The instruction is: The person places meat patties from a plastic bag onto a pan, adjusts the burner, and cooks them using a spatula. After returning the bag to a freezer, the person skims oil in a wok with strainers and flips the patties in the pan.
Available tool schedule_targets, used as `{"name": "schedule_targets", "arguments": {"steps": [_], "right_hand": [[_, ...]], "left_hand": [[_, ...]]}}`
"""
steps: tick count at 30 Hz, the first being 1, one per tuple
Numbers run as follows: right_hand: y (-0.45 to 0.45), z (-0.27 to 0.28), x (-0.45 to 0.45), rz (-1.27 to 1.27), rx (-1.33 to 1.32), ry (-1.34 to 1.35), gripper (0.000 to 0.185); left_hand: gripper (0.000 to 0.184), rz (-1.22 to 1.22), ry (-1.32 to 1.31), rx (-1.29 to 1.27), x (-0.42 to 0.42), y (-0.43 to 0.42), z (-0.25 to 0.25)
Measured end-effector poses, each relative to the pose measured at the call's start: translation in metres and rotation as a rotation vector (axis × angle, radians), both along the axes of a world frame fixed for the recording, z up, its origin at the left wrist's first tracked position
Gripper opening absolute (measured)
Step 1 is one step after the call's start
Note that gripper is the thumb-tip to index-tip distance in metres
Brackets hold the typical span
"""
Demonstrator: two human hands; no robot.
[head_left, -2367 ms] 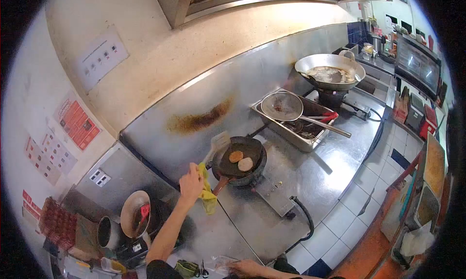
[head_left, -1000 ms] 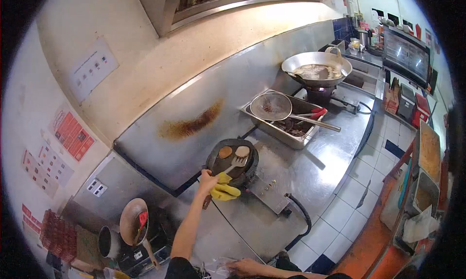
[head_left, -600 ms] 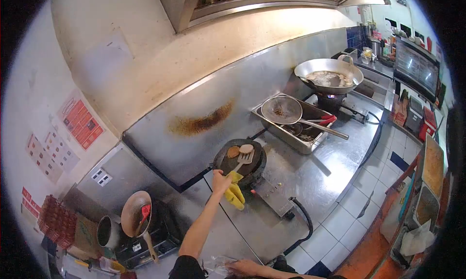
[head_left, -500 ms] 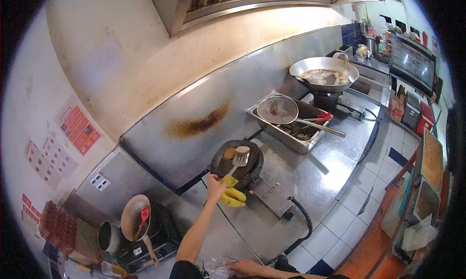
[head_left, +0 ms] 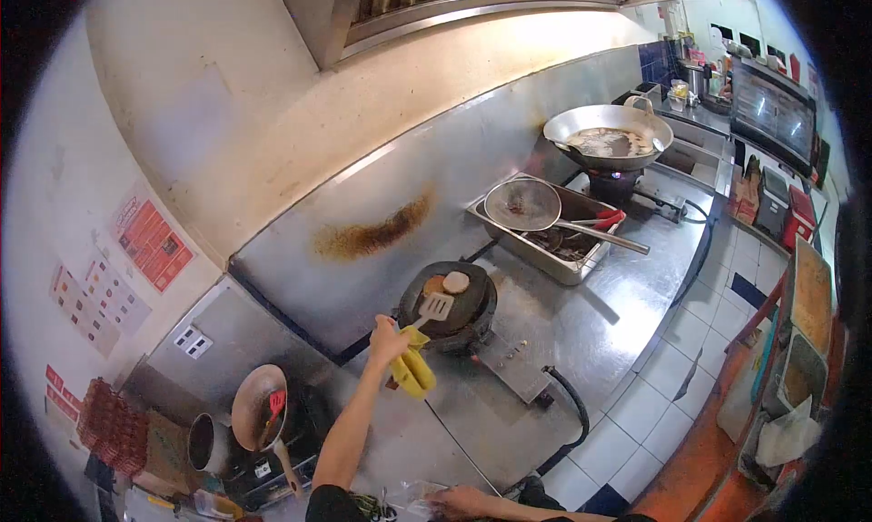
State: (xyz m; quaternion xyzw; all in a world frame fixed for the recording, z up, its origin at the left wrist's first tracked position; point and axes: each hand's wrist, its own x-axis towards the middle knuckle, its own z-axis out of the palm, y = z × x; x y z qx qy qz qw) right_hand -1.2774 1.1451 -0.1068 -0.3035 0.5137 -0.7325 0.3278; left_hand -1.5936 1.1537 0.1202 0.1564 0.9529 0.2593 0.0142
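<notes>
My left hand [head_left: 389, 342] is closed around the handle of a slotted spatula [head_left: 434, 310]; a yellow cloth [head_left: 412, 373] hangs from the same hand. The spatula's head is over the near part of a dark, flat round pan [head_left: 464, 313] on a burner. Two round patties lie in the pan's far part, a brown one [head_left: 433, 286] and a pale one [head_left: 456, 282]. At the bottom edge, my right hand [head_left: 459, 501] is beside some clear plastic [head_left: 415, 497]. Its fingers are too unclear to read.
A wok of oil [head_left: 609, 142] stands on the far burner. Nearer, a strainer [head_left: 522, 204] rests across a metal tray [head_left: 568, 266]. A frying pan [head_left: 259, 404] with a red utensil and a small pot [head_left: 207, 443] are at left. A black hose [head_left: 574, 413] curves along the counter edge.
My left hand has moved left and the spatula has drawn back from the patties, toward me. The pale patty has shifted slightly. The cloth now hangs further left.
</notes>
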Motion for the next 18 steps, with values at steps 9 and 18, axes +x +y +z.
{"name": "schedule_targets", "arguments": {"steps": [9,18], "right_hand": [[-0.063,-0.031,0.037,-1.083,1.398,1.508,0.042],[-0.016,0.018,0.02,-0.562,0.757,0.709,0.042]], "left_hand": [[0.06,0.037,-0.183,0.155,-0.045,0.036,-0.035],[0.059,0.086,-0.088,0.225,-0.011,0.046,-0.059]]}}
